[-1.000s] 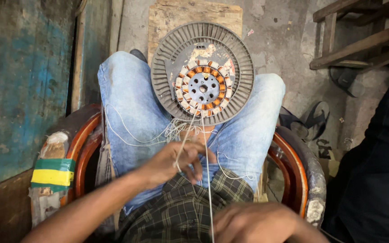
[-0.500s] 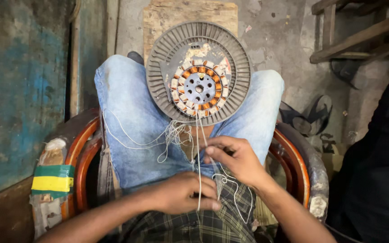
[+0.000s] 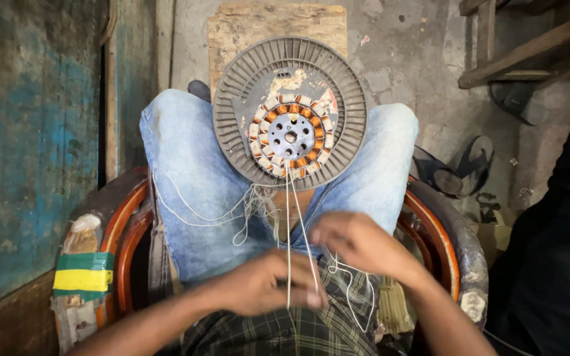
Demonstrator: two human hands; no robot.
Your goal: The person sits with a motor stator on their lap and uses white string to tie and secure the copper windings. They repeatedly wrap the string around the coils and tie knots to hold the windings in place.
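Note:
A round grey ribbed motor disc [image 3: 239,86] with orange copper coils [image 3: 291,136] around its hub stands on edge between my knees, which are in blue jeans [image 3: 189,171]. Two taut white threads [image 3: 289,237] run from the disc's lower coils down to my left hand [image 3: 265,285], whose fingers are pinched shut on them. My right hand [image 3: 357,242] hovers just right of the threads, fingers curled, with loose thread loops hanging below it; whether it grips a strand is unclear.
I sit in a worn chair with orange-brown arms [image 3: 126,231], one bound with green and yellow tape [image 3: 84,277]. A blue wall [image 3: 28,132] lies left, a wooden board [image 3: 275,23] behind the disc, sandals [image 3: 460,168] and a person in dark clothes [image 3: 555,264] right.
My left hand has dropped lower and now pinches the taut threads. My right hand has come up from my lap to beside them.

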